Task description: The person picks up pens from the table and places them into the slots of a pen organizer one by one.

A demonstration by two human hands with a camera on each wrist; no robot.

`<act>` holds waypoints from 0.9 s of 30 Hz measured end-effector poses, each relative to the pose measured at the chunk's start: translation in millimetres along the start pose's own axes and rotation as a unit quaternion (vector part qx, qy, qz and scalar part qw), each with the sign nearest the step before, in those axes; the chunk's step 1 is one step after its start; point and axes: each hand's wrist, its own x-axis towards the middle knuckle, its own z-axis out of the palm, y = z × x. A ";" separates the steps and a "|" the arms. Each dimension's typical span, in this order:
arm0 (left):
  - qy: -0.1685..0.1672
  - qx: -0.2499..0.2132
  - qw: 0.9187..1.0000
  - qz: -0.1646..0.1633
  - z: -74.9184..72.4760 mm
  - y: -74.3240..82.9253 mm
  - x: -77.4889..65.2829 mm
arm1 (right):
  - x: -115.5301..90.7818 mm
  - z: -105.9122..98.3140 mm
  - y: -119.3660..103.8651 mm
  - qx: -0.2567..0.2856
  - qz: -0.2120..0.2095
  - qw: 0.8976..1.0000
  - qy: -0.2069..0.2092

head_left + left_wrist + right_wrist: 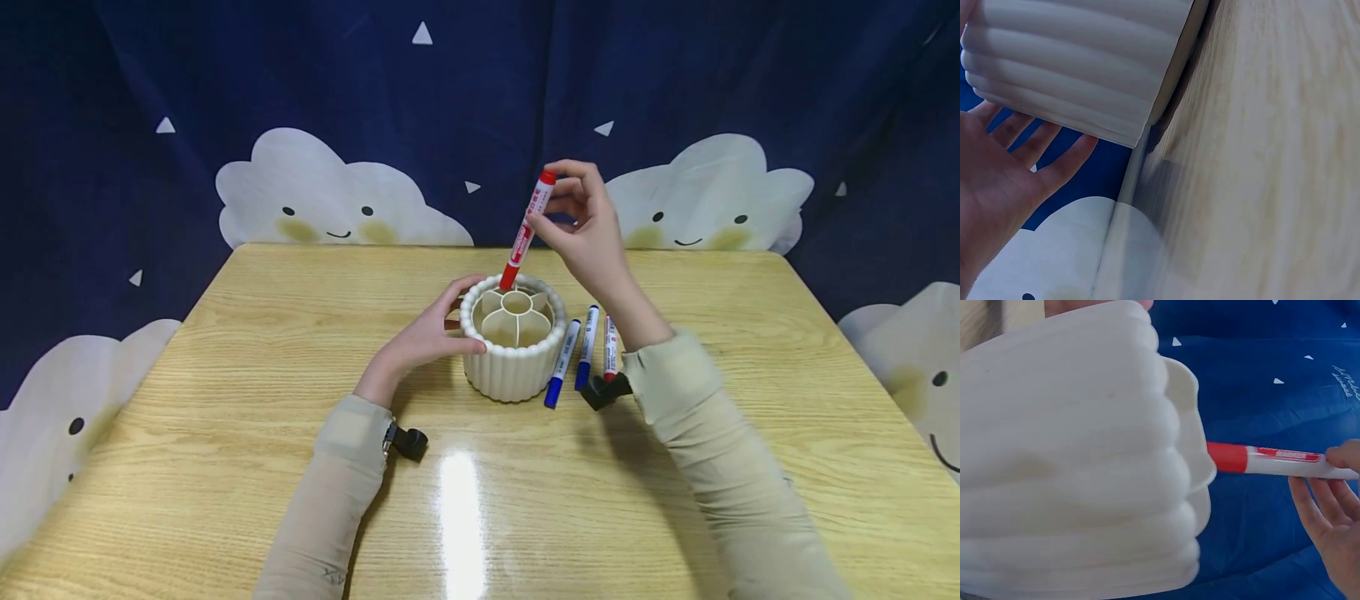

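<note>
A white ribbed pen holder with several compartments stands upright on the table. My left hand holds its left side, thumb at the front and fingers reaching round behind; the left wrist view shows those fingers against the ribbed wall. Above the holder, my right hand pinches a red marker between thumb and fingers. The marker tilts, its red cap end down at the back of the holder's rim. In the right wrist view the cap's end is partly hidden behind the holder's inner divider.
Right of the holder lie two blue markers and one more red marker, partly hidden by the black wrist camera. A dark blue curtain with clouds hangs behind the wooden table.
</note>
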 end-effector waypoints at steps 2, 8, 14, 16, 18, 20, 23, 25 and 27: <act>0.000 0.004 1.000 0.002 -0.2 -0.4 0.0 | -1.7 1.5 0.7 -0.008 0.003 1.000 -0.015; -0.002 0.010 1.000 0.002 -0.4 -1.1 0.2 | -6.1 3.0 6.4 -0.037 0.015 0.998 -0.048; -0.004 0.008 1.000 -0.002 -0.6 -0.7 0.0 | -10.2 4.8 11.5 -0.063 0.018 0.995 -0.072; -0.004 0.009 1.000 -0.003 -0.7 -0.1 -0.2 | -11.5 5.1 13.8 -0.073 0.019 0.994 -0.081; -0.004 0.010 1.000 -0.003 -0.7 0.6 -0.1 | -12.6 5.3 16.2 -0.084 0.023 0.992 -0.089; -0.005 0.011 1.000 -0.002 -0.6 1.4 -0.1 | -14.2 5.6 18.4 -0.093 0.033 0.990 -0.098; -0.005 0.012 1.000 -0.003 -0.5 2.3 -0.2 | -16.5 5.8 22.0 -0.102 0.046 0.988 -0.108; -0.005 0.012 1.000 -0.005 -0.3 2.3 -0.6 | -18.5 5.8 24.2 -0.103 0.052 0.987 -0.116; -0.004 0.013 1.000 -0.007 -0.3 1.9 -1.1 | -20.2 5.8 26.5 -0.107 0.054 0.985 -0.123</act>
